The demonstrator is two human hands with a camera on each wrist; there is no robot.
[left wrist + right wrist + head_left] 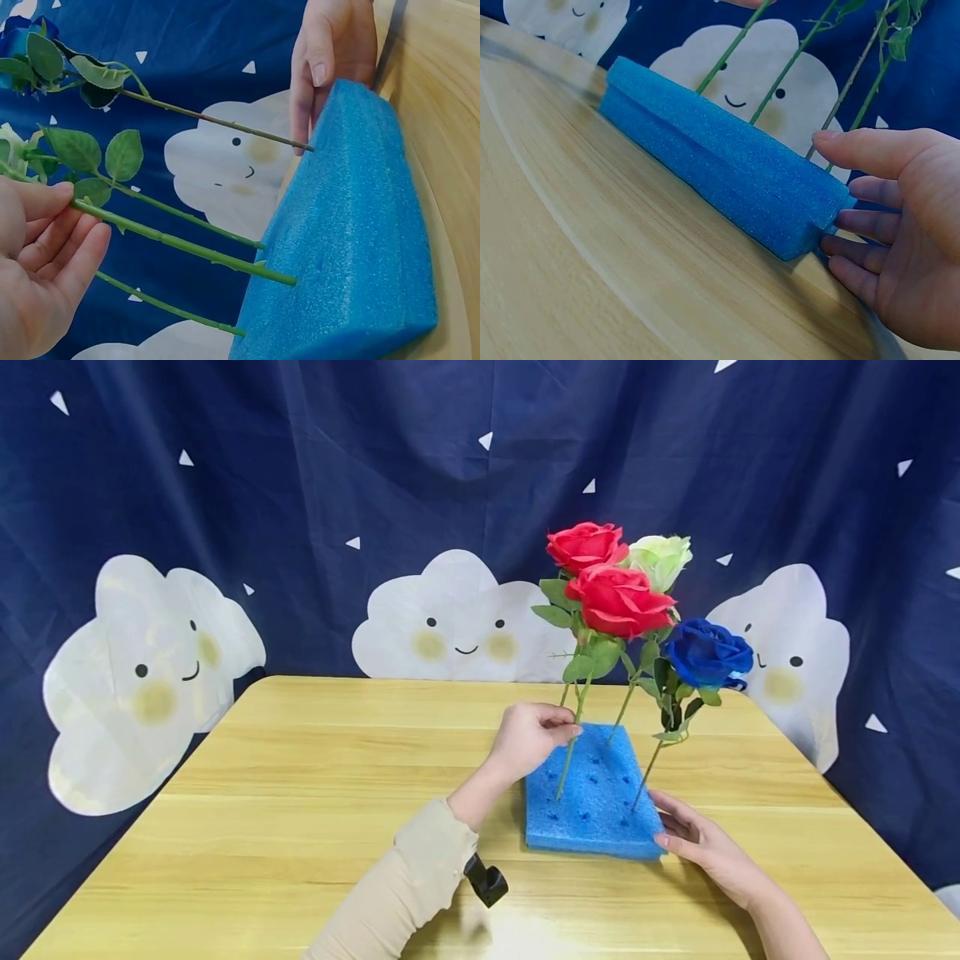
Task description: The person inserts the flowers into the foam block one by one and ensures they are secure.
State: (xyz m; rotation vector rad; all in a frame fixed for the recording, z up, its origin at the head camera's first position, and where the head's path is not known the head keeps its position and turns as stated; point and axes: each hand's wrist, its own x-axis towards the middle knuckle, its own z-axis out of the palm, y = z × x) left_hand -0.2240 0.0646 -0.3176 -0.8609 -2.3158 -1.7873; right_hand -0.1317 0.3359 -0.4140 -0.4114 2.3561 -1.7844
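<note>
My left hand (528, 739) pinches the green stem of the front red rose (622, 602) between thumb and fingers. The stem's lower end meets the top of a blue foam block (600, 841); how deep it sits I cannot tell. At the block's right end, my right hand (922, 225) touches the side with loosely extended fingers, thumb near the top edge. Another red rose (585, 545), a pale green-white rose (660, 560) and a blue rose (708, 653) stand in the foam, the blue one tilted right beside the right hand.
The foam has several small holes in its top and lies on a light wooden table (300, 793). A black curved piece (486, 881) hangs below the left sleeve. Behind the table hangs a dark blue curtain (420, 468) with white clouds and triangles.
</note>
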